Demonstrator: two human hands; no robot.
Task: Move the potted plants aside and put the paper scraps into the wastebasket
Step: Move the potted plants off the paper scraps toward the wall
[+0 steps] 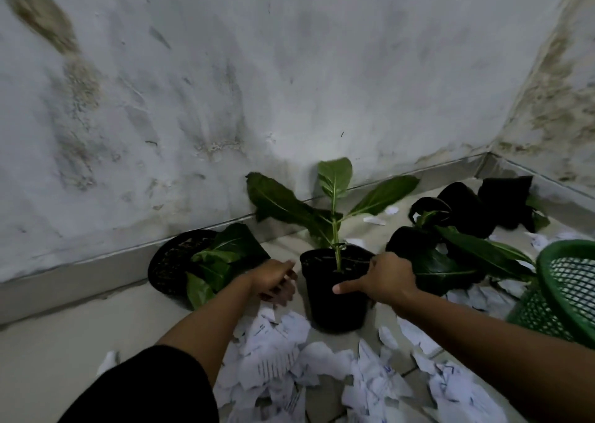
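Currently black pot (335,297) at frame centre gripped at rim by right hand (384,277); left hand (273,281) beside it, fingers loosely curled, nothing held. Tipping risked: 1-handed lift, top-heavy plant. Paper scraps (322,368) spread lower centre; wastebasket (553,293) at right edge.

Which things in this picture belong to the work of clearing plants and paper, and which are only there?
Part of the job:
- upright potted plant, gripped at the rim by the right hand
- left hand, beside that pot
- potted plant by the wall
- potted plants on the right
- paper scraps
- green wastebasket

Just there:
- stained wall
- baseboard
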